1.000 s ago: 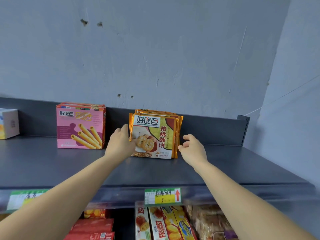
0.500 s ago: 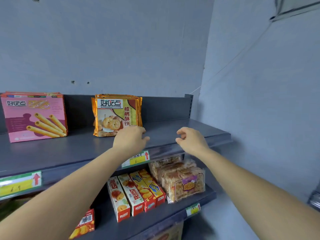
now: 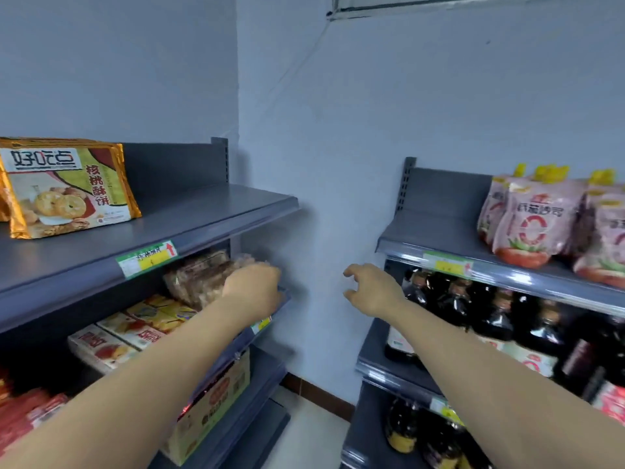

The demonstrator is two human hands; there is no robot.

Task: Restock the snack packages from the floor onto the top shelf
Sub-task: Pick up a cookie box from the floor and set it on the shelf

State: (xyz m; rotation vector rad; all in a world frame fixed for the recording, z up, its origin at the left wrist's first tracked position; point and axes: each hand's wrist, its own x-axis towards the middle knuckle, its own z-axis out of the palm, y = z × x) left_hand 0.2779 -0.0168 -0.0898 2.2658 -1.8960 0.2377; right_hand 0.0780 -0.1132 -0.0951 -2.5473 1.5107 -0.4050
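Orange cookie packages [image 3: 67,187] stand upright at the left on the grey top shelf [image 3: 209,218]. My left hand [image 3: 253,292] hangs in front of the shelf below, empty, with its fingers curled loosely downward. My right hand [image 3: 372,289] is in the gap between the two shelf units, empty, fingers apart and bent. Both hands are well below and to the right of the cookie packages. The floor packages are out of view.
A second shelf unit [image 3: 439,238] at the right carries pink snack bags [image 3: 537,225] above dark bottles [image 3: 490,313]. Below the top shelf are wrapped cakes [image 3: 199,279], flat biscuit boxes [image 3: 135,333] and a cardboard box [image 3: 216,401]. Pale floor [image 3: 311,434] shows between the units.
The view has swung to the right. Both hands have let go of the cookie packages and dropped from the top shelf to below its edge, empty.
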